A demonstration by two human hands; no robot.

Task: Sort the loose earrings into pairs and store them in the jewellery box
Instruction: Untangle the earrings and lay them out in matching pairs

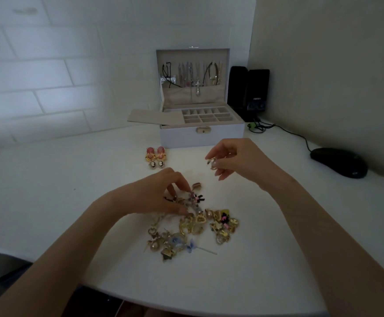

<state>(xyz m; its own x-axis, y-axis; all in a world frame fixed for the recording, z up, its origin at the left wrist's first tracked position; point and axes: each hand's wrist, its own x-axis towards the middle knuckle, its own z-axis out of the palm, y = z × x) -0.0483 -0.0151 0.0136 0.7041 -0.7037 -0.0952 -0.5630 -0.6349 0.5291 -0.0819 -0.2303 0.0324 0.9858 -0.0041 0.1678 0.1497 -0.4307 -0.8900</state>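
1. The tabletop (72, 191) was white and carried all the task items.
2. The jewellery box (201, 133) stood at the far side of the tabletop with its lid upright. Necklaces (198, 76) hung inside the lid. The top tray showed rows of small square compartments (209, 116). A flat beige cover panel (154, 117) lay across the left part of the tray and overhung the left wall of the box.
3. The pile of loose earrings (198, 227) lay unsorted at the middle of the tabletop, nearer the person than the box. It was made up of gold, pearl, blue and black pieces.
4. Two pairs lay set apart just in front of the left corner of the box: the pink-and-gold earrings (156, 153) side by side, and the cameo earrings (156, 164) touching them on the near side.
5. The left hand (163, 193) rested over the far-left edge of the pile, with its fingers curled down among the pieces. Whether it gripped one could not be determined.
6. The right hand (236, 159) was held above the tabletop between the pile and the box. Its thumb and forefinger pinched a small gold-toned earring (212, 163). The other fingers were loosely curled.
7. Two black speakers (248, 92) stood just to the right of the box, and a black mouse (339, 162) lay at the far right.
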